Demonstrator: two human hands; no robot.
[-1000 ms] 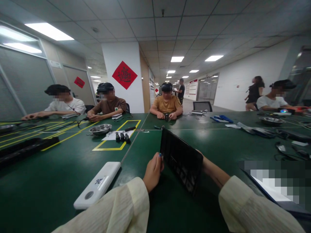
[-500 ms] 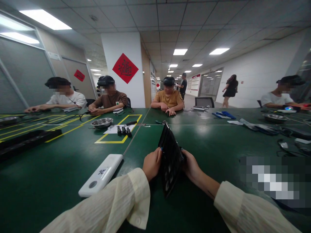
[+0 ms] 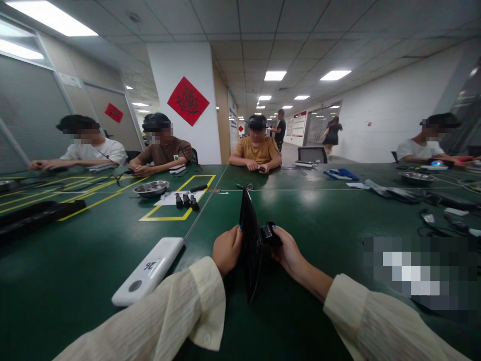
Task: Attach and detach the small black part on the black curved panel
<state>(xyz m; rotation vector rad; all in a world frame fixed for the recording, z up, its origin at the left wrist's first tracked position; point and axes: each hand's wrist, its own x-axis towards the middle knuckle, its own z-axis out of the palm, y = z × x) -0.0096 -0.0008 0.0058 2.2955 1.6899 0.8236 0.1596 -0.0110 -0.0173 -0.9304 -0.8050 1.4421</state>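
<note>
Upright and almost edge-on to me stands a thin black panel, like a tablet or small screen; its front is too dark to make out. My left hand is closed on its left edge, thumb against the surface. On the other side, my right hand grips a small black block-like piece close against the panel. Whether that piece is fixed to the panel I cannot tell. To the left of my left hand lies a white power bank marked 26.
Several black clamp-like pieces rest on white paper beside a metal bowl. A long black tray lies at left. Cables and bags are on the right of the green table. People sit around it.
The panel has turned more edge-on. The small black piece in my right hand now shows beside it. Across the table, a person's hands have drawn together.
</note>
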